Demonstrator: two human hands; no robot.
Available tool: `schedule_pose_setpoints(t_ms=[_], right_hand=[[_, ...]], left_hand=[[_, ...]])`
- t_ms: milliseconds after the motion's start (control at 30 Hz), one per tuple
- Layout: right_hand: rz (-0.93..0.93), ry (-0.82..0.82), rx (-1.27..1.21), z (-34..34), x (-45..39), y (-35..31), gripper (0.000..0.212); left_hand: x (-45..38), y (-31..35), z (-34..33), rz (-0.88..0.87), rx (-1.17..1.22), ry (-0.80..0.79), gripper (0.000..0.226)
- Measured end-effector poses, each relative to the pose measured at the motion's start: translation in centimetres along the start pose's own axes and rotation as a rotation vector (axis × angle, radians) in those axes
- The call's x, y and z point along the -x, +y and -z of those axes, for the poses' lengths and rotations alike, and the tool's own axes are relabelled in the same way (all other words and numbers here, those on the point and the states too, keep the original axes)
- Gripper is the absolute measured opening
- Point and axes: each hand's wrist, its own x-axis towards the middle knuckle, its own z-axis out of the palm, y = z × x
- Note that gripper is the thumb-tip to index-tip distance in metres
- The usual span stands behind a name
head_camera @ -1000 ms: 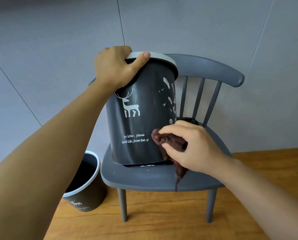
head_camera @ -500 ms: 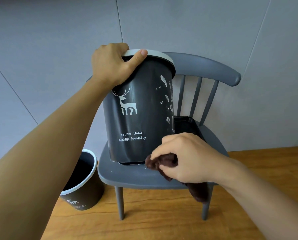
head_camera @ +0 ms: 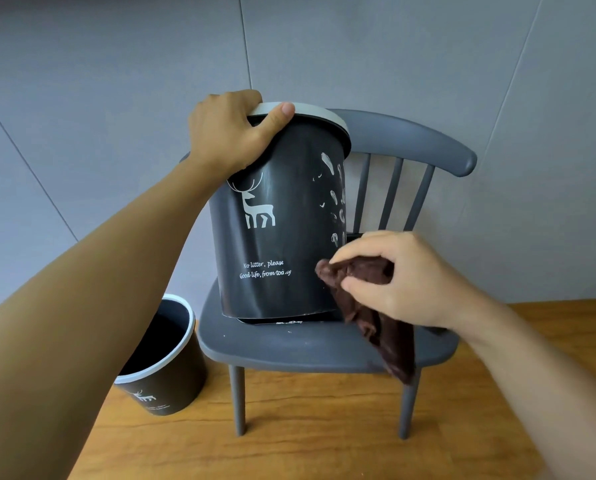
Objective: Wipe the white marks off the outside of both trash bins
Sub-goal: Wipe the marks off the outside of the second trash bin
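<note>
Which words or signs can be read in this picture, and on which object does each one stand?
"No litter, please": bin on the chair, first line.
"Good life, from toa.y": same bin, second line; the last word is partly rubbed off.
White deer figure, no words: same bin.
Print under the deer on the bin on the floor: too small to read.

We've got a grey spindle-back chair point(head_camera: 324, 344) on a wooden floor point(head_camera: 307, 445), backrest near a grey panelled wall point(head_camera: 116, 81). We can see a dark flat tray-like piece point(head_camera: 353, 237) on the seat, mostly hidden. White specks are on the seat's front part.
</note>
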Motion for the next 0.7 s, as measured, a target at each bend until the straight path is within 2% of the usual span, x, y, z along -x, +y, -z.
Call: schedule_pose_setpoints(t_ms=[100,300,467,533,700], right_hand=[[0.033,0.079,0.015,-0.8,0.2,0.5,0.029],[0.050,0.112,-0.032,-3.5,0.9,0.9,0.031],[0.051,-0.259,0.053,-3.3,2.3,1.4,0.028],[0.009,-0.196,-0.038,-2.3,2.3,1.6,0.027],[-0.049,0.120,-0.181,-0.2,1.7,2.3,0.024]], left_hand=[[0.2,0.1,0.3,0.001,0.005,-0.008,0.068],[0.4,0.5,0.6,-0.009,0.016,-0.032,0.066],[0.6,0.2,1.1,-0.021,0.058,-0.061,0.063],[0.6,0.1,1.2,-0.020,0.065,-0.065,0.062],[1.0,-0.2,1.8,-0.069,0.113,-0.083,0.053]])
